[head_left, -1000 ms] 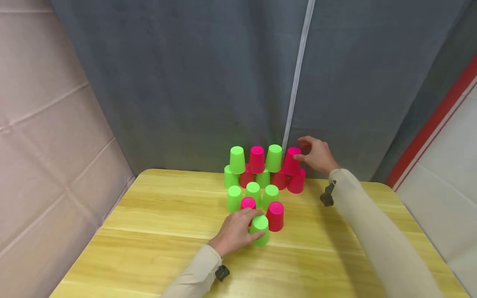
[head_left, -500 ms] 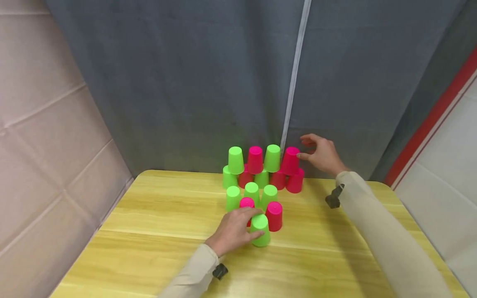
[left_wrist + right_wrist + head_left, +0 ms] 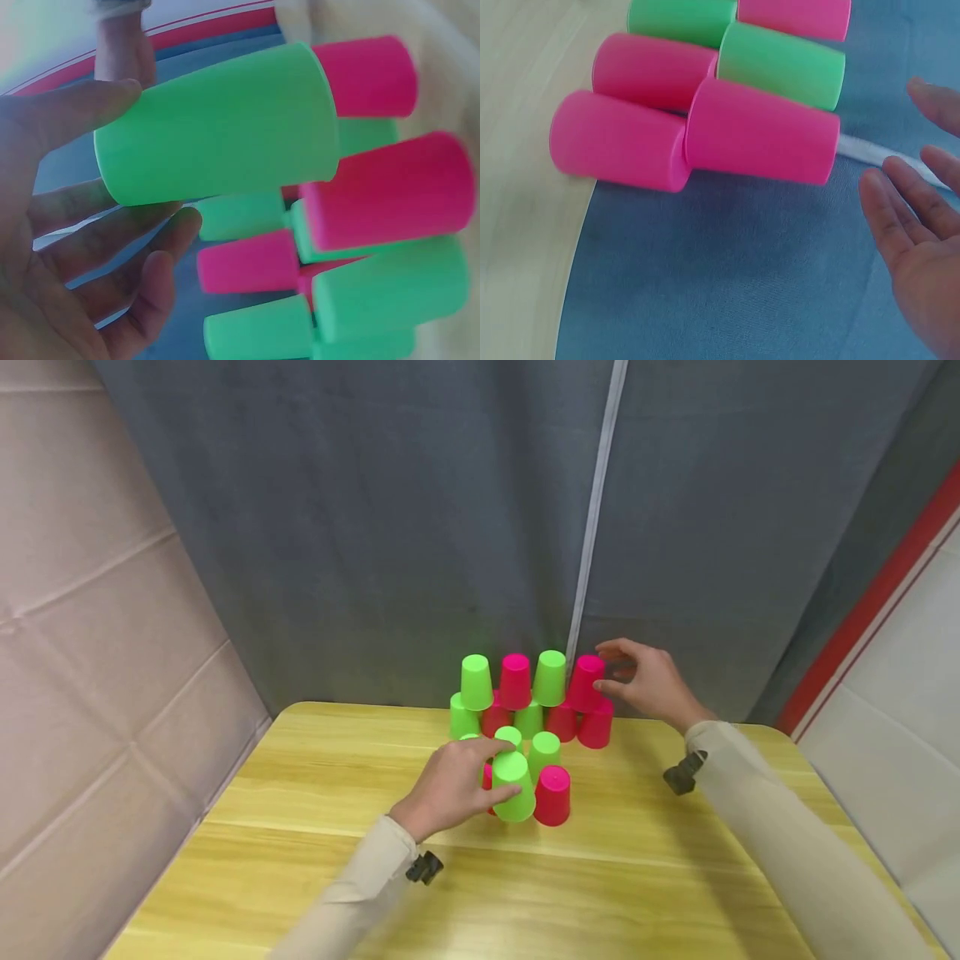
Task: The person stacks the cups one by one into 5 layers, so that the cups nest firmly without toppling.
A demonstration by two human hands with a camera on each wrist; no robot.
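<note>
A green cup [image 3: 513,786] is held upside down in the left hand [image 3: 448,787], just below the middle of the head view, its long axis close to upright and its closed end uppermost. The fingers [image 3: 90,112] are curled round its wall, the thumb on the near side, as is shown in the left wrist view. The cup is seen raised off the surface [image 3: 300,827], just left of a pink cup [image 3: 552,795] and in front of three green cups [image 3: 543,752]. The right hand [image 3: 651,682] is found at the right end of the two-tier stack [image 3: 525,693] higher in the frame, fingers [image 3: 900,210] spread and relaxed, just beside the top pink cup [image 3: 586,682]; contact cannot be told. The left hand alone is on the held cup
</note>
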